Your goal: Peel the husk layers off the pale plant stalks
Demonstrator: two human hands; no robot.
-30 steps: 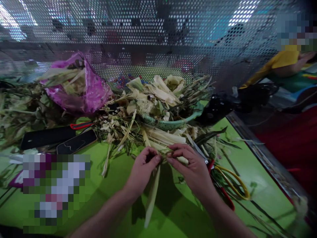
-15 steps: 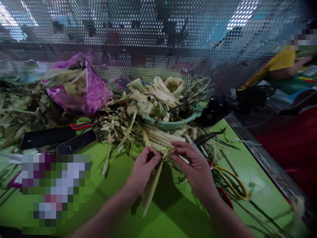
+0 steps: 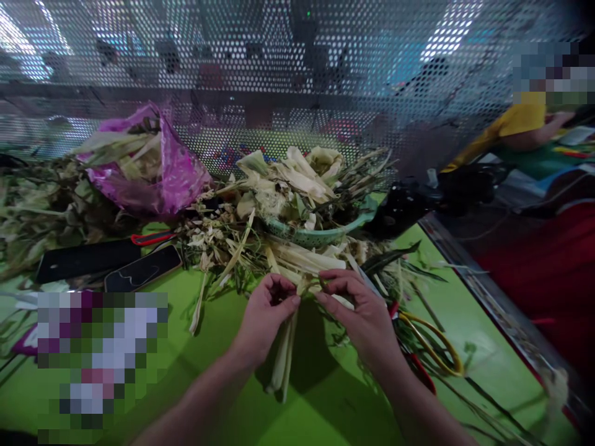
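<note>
1. Left hand (image 3: pixel 274 303): thumb and fingers pinching the long, pale yellow-green husk strip (image 3: pixel 281 362).
2. Right hand (image 3: pixel 351 300): narrow pinch on the strip's upper end, fingertips near the left hand's.
3. Strip between hands, its tails pointing to 6 o'clock over the smooth bright-green tabletop (image 3: pixel 209 384).
4. From hands, 12 o'clock: pale-green perforated plastic basket (image 3: pixel 316 236), heaped with dry cream husks (image 3: pixel 304 176).
5. 4 o'clock: yellow looped handle (image 3: pixel 458 359).
6. 9 o'clock: black rectangular phone (image 3: pixel 144 267).
7. 10 o'clock: shiny magenta plastic bag (image 3: pixel 183 173).

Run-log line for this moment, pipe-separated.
left hand: pinching pale strip | right hand: fingertips at strip's upper end | green basket: heaped, beyond hands
</note>
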